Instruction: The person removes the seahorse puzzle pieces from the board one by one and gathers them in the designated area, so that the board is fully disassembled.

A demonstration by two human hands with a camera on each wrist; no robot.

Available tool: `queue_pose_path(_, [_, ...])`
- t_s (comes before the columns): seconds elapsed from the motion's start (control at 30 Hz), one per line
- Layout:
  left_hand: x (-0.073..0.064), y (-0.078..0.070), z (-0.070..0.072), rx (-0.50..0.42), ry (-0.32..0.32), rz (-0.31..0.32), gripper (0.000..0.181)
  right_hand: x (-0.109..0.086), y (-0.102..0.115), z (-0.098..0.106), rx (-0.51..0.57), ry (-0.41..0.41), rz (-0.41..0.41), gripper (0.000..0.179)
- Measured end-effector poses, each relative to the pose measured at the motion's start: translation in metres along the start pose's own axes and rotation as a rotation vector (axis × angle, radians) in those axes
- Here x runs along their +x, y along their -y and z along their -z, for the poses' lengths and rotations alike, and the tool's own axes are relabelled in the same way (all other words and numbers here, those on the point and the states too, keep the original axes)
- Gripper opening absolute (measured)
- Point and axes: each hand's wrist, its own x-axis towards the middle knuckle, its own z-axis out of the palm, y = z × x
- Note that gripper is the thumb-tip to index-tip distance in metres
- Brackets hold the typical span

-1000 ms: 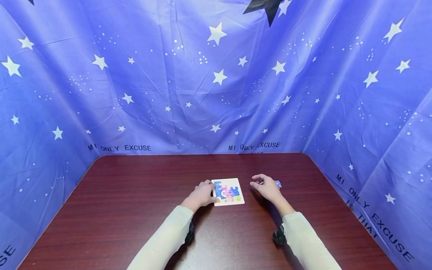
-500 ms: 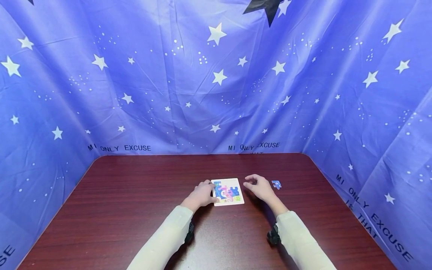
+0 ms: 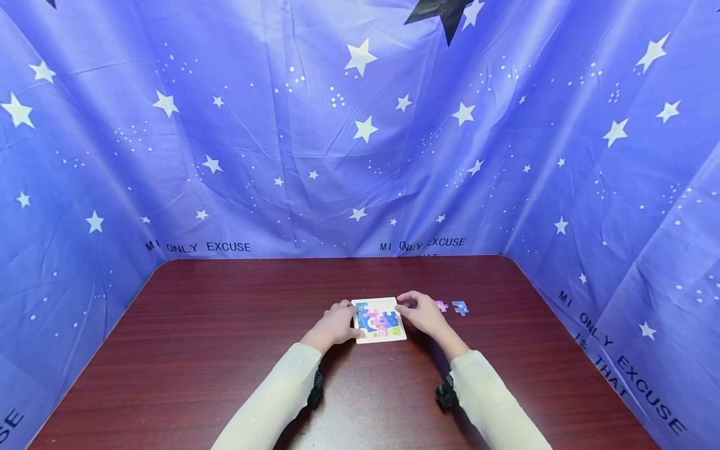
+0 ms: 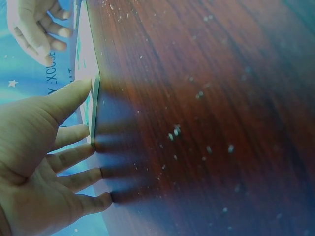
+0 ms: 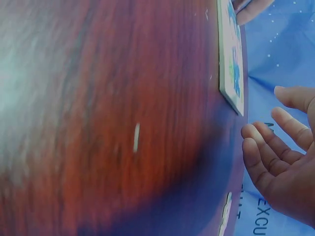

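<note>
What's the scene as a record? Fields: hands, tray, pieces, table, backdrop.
left hand: touches jigsaw tray at left edge
right hand: near tray's far right corner; no piece visible in it
jigsaw tray: pale rim, partly filled, gap toward far right
table: reddish wood grain
pink piece: on table, partly hidden by right hand
blue piece: right of pink piece
backdrop: blue, white stars

Draped booth (image 3: 607, 206): starry curtains (image 3: 315, 200), brown table (image 3: 225, 312)
</note>
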Motion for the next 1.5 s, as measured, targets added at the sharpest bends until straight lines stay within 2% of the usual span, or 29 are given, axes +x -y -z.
queue_pose_path(0.27, [0.002,0.001,-0.001,0.017,-0.001,-0.005,0.060,0.001,0.007,-0.012,-0.046,0.017,0.036,0.023])
queue_pose_path(0.9, [0.002,0.002,-0.001,0.029,-0.021,-0.018,0.059,0.002,0.019,-0.029,-0.037,0.055,0.072,0.021])
queue_pose_path(1.27, [-0.001,0.001,0.000,0.031,-0.040,-0.028,0.059,0.001,0.036,-0.035,-0.040,0.084,0.123,0.021])
queue_pose_path(1.5, [-0.002,0.000,0.000,0.030,-0.045,-0.034,0.058,0.003,0.039,-0.041,-0.091,0.093,0.145,0.020])
